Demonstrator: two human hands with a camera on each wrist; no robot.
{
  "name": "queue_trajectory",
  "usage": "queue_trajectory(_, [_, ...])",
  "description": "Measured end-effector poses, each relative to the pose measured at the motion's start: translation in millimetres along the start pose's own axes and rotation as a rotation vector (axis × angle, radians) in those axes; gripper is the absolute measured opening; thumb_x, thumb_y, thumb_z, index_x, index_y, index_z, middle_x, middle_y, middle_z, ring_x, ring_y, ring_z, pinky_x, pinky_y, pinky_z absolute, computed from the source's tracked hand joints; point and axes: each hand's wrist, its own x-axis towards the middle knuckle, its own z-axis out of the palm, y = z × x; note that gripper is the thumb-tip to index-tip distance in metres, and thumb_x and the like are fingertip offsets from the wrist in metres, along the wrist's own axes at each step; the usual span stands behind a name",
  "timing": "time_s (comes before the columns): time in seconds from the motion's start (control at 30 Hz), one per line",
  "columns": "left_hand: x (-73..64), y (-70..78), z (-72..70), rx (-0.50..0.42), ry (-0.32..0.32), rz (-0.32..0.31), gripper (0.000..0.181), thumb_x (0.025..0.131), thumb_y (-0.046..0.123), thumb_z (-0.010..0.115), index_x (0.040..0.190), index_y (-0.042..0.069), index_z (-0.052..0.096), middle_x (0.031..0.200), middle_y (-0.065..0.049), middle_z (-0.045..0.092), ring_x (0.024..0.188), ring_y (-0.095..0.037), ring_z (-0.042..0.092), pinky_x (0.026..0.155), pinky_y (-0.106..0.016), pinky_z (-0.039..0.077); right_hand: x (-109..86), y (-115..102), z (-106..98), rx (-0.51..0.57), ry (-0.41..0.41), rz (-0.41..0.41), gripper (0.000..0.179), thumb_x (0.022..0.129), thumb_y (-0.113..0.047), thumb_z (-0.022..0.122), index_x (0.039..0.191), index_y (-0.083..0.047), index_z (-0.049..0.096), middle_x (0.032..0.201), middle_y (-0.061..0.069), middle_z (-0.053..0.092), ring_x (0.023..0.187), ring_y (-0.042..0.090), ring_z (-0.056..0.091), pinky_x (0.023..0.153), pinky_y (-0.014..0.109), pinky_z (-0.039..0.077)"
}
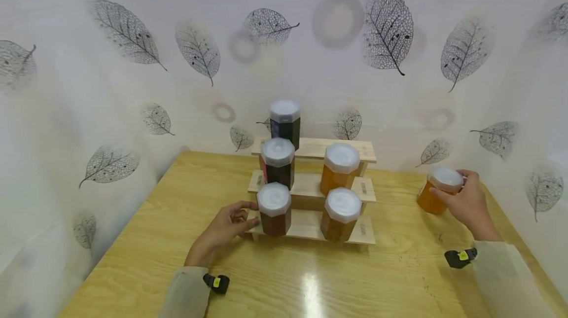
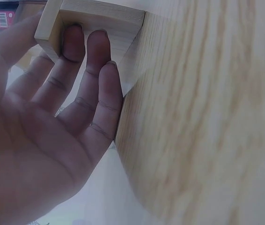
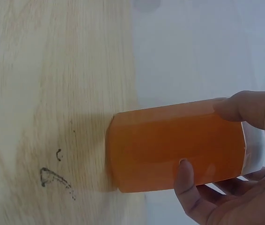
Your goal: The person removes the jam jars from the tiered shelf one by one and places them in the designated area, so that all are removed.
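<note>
Orange jar (image 1: pixel 429 200) at far right of the wooden table (image 1: pixel 399 273), well apart from the rack, white lid on, leaning slightly. Right hand (image 1: pixel 471 205) grips it near the lid, thumb and fingers on opposite sides; can't tell whether the base touches the table. Left hand (image 1: pixel 221 229) holds the left end of the three-tier wooden rack (image 1: pixel 306 222), bottom tier, fingertips curled against the plank's underside. Rack: black jar (image 1: pixel 287 130) top left; dark jar (image 1: pixel 281 176) middle left, second orange jar (image 1: pixel 336 181) middle right; brown jar (image 1: pixel 275 222) bottom left, amber jar (image 1: pixel 336 227) bottom right. Leaf-print sheet (image 1: pixel 306 81) behind.
</note>
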Motion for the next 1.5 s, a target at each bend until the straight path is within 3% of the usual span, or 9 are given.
queue_trajectory(0.33, [-0.1,-0.8,-1.6,-0.007,0.002,-0.002,0.039,0.098,0.014,0.074,0.133,0.002,0.062,0.083,-0.01,0.064,0.078,-0.029,0.067,0.069,-0.039,0.06,-2.5,4.9,1.6,0.03,-0.012,0.031,0.092,0.103,-0.029,0.064,0.154,0.013,0.0,0.145,0.051,0.019,0.126,0.063,0.034,0.089,0.071,0.041])
queue_trajectory(0.57, [-2.7,0.6,-4.4,0.01,0.007,-0.013,0.039,0.099,0.015,0.073,0.134,0.002,0.061,0.086,-0.011,0.064,0.08,-0.029,0.066,0.07,-0.04,0.06,-1.4,9.1,8.7,0.068,-0.028,-0.009,0.088,0.106,-0.023,0.06,0.153,0.012,-0.005,0.144,0.053,0.017,0.129,0.065,0.03,0.093,0.075,0.036])
queue_trajectory(0.73, [-3.8,-1.4,-6.7,0.014,0.014,-0.002,0.039,0.1,0.015,0.072,0.134,0.002,0.061,0.085,-0.011,0.064,0.078,-0.027,0.066,0.069,-0.037,0.059,2.3,6.1,11.8,0.061,0.005,-0.071,0.089,0.105,-0.019,0.061,0.155,0.012,-0.006,0.145,0.053,0.015,0.129,0.068,0.028,0.099,0.079,0.03])
queue_trajectory(0.87, [-2.7,-2.5,-6.4,0.002,0.009,0.015,0.039,0.099,0.015,0.073,0.134,0.002,0.061,0.084,-0.01,0.063,0.078,-0.027,0.066,0.069,-0.038,0.059,0.2,0.1,8.6,0.042,0.066,-0.052,0.092,0.104,-0.024,0.062,0.159,0.009,-0.004,0.15,0.05,0.012,0.129,0.069,0.028,0.099,0.08,0.031])
queue_trajectory(1.0, [-0.9,-2.8,-5.3,-0.011,0.011,0.006,0.038,0.099,0.015,0.073,0.133,0.003,0.062,0.084,-0.01,0.064,0.078,-0.027,0.066,0.07,-0.039,0.06,-2.6,-12.2,3.2,-0.005,0.157,-0.007,0.092,0.101,-0.032,0.065,0.161,0.003,0.006,0.155,0.04,0.013,0.128,0.06,0.036,0.089,0.053,0.051])
queue_trajectory(1.1, [0.6,-3.1,-4.3,-0.012,0.016,-0.007,0.038,0.099,0.016,0.073,0.133,0.005,0.062,0.085,-0.01,0.064,0.079,-0.027,0.066,0.07,-0.039,0.059,-2.9,-24.1,-3.0,-0.009,0.213,0.023,0.088,0.101,-0.035,0.065,0.162,-0.002,0.011,0.16,0.03,0.01,0.135,0.054,0.039,0.081,0.023,0.051])
queue_trajectory(1.2, [1.4,-3.0,-3.4,-0.008,0.017,-0.013,0.038,0.099,0.018,0.074,0.133,0.006,0.063,0.085,-0.01,0.063,0.078,-0.027,0.065,0.069,-0.038,0.059,-4.0,-35.9,-8.5,0.013,0.244,0.053,0.084,0.103,-0.035,0.062,0.163,-0.006,0.012,0.163,0.023,0.009,0.141,0.051,0.038,0.096,0.023,0.052])
queue_trajectory(1.33, [1.8,-2.6,-2.7,-0.003,0.016,-0.011,0.038,0.099,0.016,0.074,0.133,0.005,0.063,0.084,-0.009,0.063,0.077,-0.027,0.065,0.068,-0.037,0.058,-4.9,-47.2,-11.3,0.041,0.234,0.059,0.082,0.104,-0.036,0.06,0.164,-0.009,0.011,0.166,0.018,0.008,0.144,0.047,0.038,0.107,0.043,0.047])
queue_trajectory(1.5, [1.4,-0.7,-1.4,-0.009,0.013,-0.01,0.038,0.099,0.015,0.074,0.134,0.004,0.062,0.082,-0.009,0.063,0.077,-0.026,0.065,0.069,-0.037,0.059,-2.5,-55.6,-9.6,0.103,0.162,-0.015,0.081,0.105,-0.033,0.059,0.165,-0.01,0.009,0.169,0.015,0.006,0.144,0.047,0.036,0.09,0.016,0.051])
